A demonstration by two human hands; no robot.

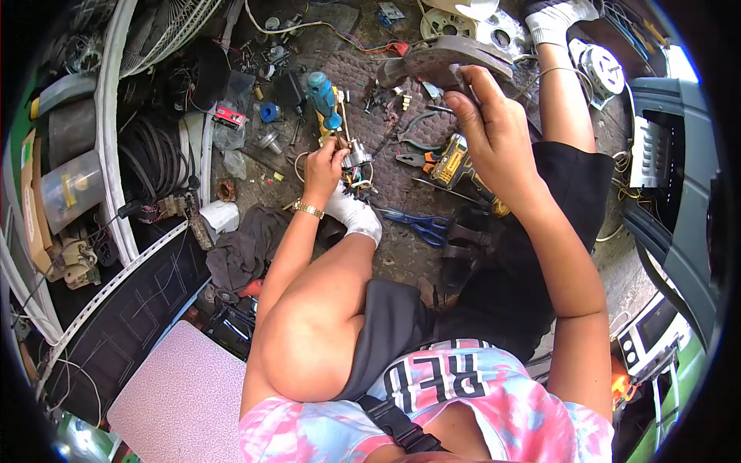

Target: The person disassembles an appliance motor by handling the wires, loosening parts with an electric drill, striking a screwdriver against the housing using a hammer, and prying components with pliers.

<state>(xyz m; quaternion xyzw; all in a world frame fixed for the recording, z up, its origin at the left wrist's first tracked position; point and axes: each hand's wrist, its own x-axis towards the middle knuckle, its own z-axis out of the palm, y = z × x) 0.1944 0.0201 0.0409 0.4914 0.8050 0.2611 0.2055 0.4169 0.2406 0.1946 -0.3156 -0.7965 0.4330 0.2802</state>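
Observation:
My left hand (319,171) is closed around the shaft of a blue-handled screwdriver (324,100), with the handle pointing away from me. Beside its fingertips lies a small silver motor (357,157) with loose wires, close to my white-socked foot. My right hand (498,131) is raised and closed on a hammer (448,58); its worn metal head shows beyond the fingers, while the grip is mostly hidden. Below the right hand, a yellow-and-black cordless drill (455,163) rests on the floor mat.
Pliers (419,139) and blue-handled scissors (424,225) lie between my legs. Screws and scraps are scattered over the mat (367,85). A dark cloth (247,251) is at left, a coil of black hose (157,158) farther left, and a blue-grey casing (671,177) at right.

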